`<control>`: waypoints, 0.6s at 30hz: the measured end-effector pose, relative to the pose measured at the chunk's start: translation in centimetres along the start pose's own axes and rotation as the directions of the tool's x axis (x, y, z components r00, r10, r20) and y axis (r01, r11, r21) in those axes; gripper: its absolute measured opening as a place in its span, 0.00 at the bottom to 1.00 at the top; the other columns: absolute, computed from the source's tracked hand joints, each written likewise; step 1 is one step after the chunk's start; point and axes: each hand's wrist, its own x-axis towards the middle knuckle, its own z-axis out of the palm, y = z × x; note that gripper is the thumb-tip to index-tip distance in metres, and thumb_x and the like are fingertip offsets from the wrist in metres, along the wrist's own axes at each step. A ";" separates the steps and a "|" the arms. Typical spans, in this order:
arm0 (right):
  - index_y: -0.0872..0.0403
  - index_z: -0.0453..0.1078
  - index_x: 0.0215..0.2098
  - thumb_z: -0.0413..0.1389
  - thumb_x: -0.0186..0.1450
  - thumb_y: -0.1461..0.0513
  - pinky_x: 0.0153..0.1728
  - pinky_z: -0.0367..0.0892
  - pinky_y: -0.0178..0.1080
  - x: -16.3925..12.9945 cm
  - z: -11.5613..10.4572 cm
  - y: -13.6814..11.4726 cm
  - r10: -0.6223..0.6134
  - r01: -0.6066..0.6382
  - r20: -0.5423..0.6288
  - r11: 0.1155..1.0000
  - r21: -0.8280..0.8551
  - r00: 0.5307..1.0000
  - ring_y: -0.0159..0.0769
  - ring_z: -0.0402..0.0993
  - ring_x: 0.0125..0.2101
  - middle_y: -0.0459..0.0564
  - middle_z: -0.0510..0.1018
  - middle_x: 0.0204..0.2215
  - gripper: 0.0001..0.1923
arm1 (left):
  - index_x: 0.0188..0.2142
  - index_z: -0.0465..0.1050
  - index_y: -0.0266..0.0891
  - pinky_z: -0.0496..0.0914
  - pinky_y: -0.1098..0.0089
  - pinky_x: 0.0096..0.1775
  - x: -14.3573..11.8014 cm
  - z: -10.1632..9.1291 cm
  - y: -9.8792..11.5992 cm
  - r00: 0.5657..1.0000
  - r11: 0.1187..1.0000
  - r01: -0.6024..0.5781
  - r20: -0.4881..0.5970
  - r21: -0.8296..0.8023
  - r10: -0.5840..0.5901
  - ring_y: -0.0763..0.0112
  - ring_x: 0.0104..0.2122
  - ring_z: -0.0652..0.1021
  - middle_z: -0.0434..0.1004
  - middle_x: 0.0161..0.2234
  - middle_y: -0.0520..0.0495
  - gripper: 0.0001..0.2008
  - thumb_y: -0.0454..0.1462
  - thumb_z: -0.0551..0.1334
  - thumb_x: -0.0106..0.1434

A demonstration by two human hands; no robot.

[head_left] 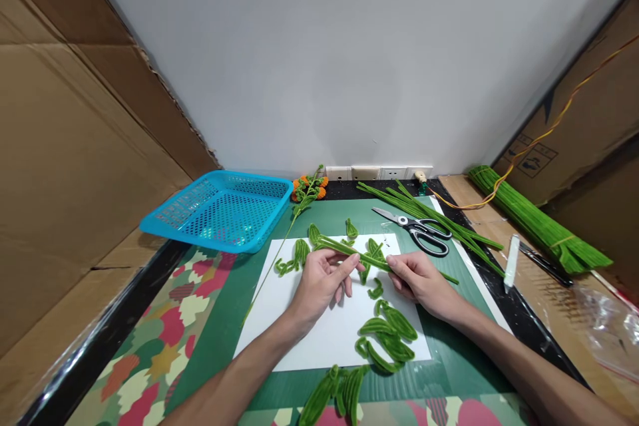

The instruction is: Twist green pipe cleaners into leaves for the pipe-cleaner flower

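A green pipe cleaner [373,262] stretches between my hands above the white paper [294,353]. My left hand [322,279] pinches it between thumb and fingers, and its left end runs towards a small looped leaf shape [314,234]; whether the two are joined I cannot tell. With thumb and fingertips my right hand [417,277] grips the same pipe cleaner farther along, its tail sticking out to the right. Looped green pipe-cleaner leaves [394,346] and small curls lie about the paper, with more leaves [352,391] at its near edge.
Scissors [419,226] and loose green pipe cleaners [414,206] lie at the right back. A blue basket [249,239] stands left, beside an orange flower stem [304,200]. Far right are a pipe-cleaner bundle [539,219], a white stick-like tool [512,263] and a yellow-orange wire [544,135].
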 end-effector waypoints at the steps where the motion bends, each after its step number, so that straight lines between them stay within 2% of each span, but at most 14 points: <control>1: 0.53 0.62 0.21 0.51 0.73 0.38 0.20 0.47 0.34 -0.1 0.0 -0.1 -0.013 0.014 0.010 0.999 -0.035 1.000 0.26 0.50 0.17 0.40 0.60 0.15 0.34 | 0.34 0.80 0.33 0.60 0.80 0.15 0.0 0.0 0.0 1.000 1.000 0.001 0.015 0.010 -0.002 0.79 0.14 0.70 0.80 0.23 0.47 0.21 0.51 0.72 0.62; 6: 0.53 0.65 0.25 0.50 0.77 0.46 0.27 0.55 0.34 -0.9 0.5 -0.5 -0.096 0.093 -0.005 0.971 -0.222 0.995 0.30 0.59 0.23 0.42 0.66 0.20 0.28 | 0.30 0.80 0.33 0.59 0.79 0.16 -0.2 0.0 -0.3 0.996 0.997 0.022 0.089 0.073 -0.029 0.79 0.14 0.69 0.74 0.17 0.49 0.22 0.52 0.67 0.67; 9: 0.52 0.74 0.38 0.53 0.77 0.49 0.30 0.59 0.35 -1.4 0.9 -0.7 -0.122 0.115 -0.013 0.962 -0.248 0.992 0.33 0.65 0.25 0.44 0.72 0.24 0.18 | 0.29 0.80 0.34 0.59 0.79 0.17 -0.4 0.0 -0.3 0.993 0.995 0.021 0.110 0.094 -0.031 0.79 0.14 0.68 0.73 0.16 0.50 0.22 0.51 0.67 0.68; 11: 0.52 0.75 0.46 0.54 0.76 0.49 0.29 0.59 0.35 -1.5 1.1 -0.8 -0.116 0.109 -0.012 0.965 -0.236 0.993 0.34 0.66 0.26 0.44 0.74 0.25 0.16 | 0.29 0.80 0.34 0.59 0.78 0.18 -0.5 0.1 -0.1 0.993 0.995 0.009 0.114 0.097 -0.020 0.78 0.14 0.68 0.72 0.16 0.51 0.22 0.51 0.67 0.68; 18: 0.51 0.78 0.51 0.54 0.77 0.54 0.29 0.60 0.34 -1.5 1.0 -0.8 -0.177 0.161 -0.021 0.935 -0.317 0.984 0.33 0.66 0.26 0.44 0.75 0.26 0.14 | 0.27 0.79 0.35 0.63 0.76 0.20 -0.9 0.6 0.3 0.991 0.990 -0.011 0.133 0.140 -0.008 0.75 0.16 0.71 0.73 0.16 0.50 0.22 0.51 0.69 0.66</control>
